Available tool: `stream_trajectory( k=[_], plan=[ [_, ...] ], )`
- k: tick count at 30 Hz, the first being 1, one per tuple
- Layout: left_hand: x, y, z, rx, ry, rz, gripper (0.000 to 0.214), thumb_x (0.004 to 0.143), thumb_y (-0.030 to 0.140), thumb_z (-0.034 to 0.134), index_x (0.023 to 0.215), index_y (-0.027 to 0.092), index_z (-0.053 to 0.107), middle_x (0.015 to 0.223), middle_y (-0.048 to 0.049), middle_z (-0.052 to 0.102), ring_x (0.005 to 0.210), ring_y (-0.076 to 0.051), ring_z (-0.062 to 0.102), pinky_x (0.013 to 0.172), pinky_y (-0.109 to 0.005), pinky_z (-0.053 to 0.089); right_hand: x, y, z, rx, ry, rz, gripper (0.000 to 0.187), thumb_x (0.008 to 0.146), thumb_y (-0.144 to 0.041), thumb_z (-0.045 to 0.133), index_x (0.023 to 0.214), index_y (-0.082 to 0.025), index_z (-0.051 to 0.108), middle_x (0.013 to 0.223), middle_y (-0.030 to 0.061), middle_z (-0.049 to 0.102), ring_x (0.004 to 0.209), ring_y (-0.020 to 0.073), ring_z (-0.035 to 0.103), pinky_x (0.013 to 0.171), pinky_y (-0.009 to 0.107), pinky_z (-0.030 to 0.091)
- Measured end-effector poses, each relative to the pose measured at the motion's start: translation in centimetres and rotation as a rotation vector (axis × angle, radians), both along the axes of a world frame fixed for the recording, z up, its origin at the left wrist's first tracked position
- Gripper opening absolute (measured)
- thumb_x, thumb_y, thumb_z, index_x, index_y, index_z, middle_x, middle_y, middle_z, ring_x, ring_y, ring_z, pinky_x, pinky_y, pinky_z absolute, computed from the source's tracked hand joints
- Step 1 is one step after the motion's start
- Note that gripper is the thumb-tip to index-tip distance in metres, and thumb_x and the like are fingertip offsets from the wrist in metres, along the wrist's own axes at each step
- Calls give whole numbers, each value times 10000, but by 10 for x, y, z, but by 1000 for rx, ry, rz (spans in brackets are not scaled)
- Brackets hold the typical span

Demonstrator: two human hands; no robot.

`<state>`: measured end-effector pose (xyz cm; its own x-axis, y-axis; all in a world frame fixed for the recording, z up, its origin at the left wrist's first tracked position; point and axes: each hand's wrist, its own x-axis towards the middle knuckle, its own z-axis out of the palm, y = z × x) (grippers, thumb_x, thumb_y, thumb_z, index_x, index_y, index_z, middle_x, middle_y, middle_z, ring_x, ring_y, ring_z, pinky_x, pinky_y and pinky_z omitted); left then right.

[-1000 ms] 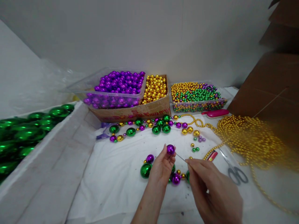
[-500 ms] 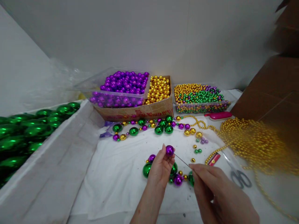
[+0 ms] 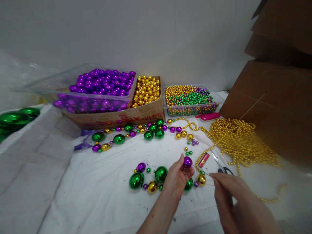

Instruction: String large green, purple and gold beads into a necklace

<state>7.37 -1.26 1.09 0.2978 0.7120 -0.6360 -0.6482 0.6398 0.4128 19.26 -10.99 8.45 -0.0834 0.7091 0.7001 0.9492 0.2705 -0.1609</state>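
Observation:
A shiny purple bead [image 3: 187,162] is pinched in the fingertips of my left hand [image 3: 177,177]. My right hand [image 3: 240,198] grips a thin needle [image 3: 203,172] between thumb and forefinger, its far end at the bead; whether it has entered the hole I cannot tell. Beneath and around my left hand lies a row of mixed beads on the white cloth [image 3: 97,182]: large green beads [image 3: 136,180], a gold bead [image 3: 152,187], another purple bead [image 3: 140,167] and small ones. Part of this row is hidden by my left hand.
Behind lie a finished-looking bead strand [image 3: 119,139], a box of gold beads [image 3: 147,113] with a purple-bead tray [image 3: 102,95], and a mixed-bead tray [image 3: 192,105]. To the right are scissors [image 3: 220,164], a pink-handled tool [image 3: 210,116], piled gold bead chain [image 3: 234,136] and cardboard [image 3: 268,107].
The view has turned right. Both hands have shifted right over the cloth with the purple bead and needle, uncovering more of the bead row at left.

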Motion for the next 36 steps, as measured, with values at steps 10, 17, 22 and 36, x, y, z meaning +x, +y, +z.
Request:
stream_trajectory(
  k=[10, 17, 22, 36],
  plan=[
    [-7, -11, -5, 58, 57, -34, 283, 786, 356, 693, 816, 97, 582, 709, -54, 645, 520, -105, 596, 514, -225, 553, 8, -3, -15, -50, 90, 152, 195, 878, -199, 536, 1055, -153, 603, 912, 50, 720, 812, 113, 693, 744, 136, 531],
    [-17, -6, 11, 70, 103, 26, 211, 866, 287, 595, 804, 86, 584, 693, -60, 638, 485, -94, 577, 483, -220, 550, 1, 3, -3, -57, 92, 189, 175, 883, -206, 512, 994, -160, 639, 895, 58, 723, 783, 119, 699, 737, 145, 548],
    [-29, 5, 31, 110, 128, 64, 211, 885, 288, 563, 811, 91, 581, 722, -74, 662, 481, -95, 585, 479, -220, 557, -8, 8, 8, -54, 76, 265, 175, 878, -203, 509, 970, -170, 654, 952, 58, 722, 823, 107, 699, 747, 128, 543],
    [-71, 17, 74, 194, 122, 217, 205, 910, 256, 521, 844, 73, 587, 709, -77, 674, 460, -92, 588, 466, -206, 551, -51, 35, 33, 147, 235, 388, 177, 882, -156, 471, 979, -152, 620, 871, 72, 721, 771, 119, 698, 668, 164, 558]
  ],
)
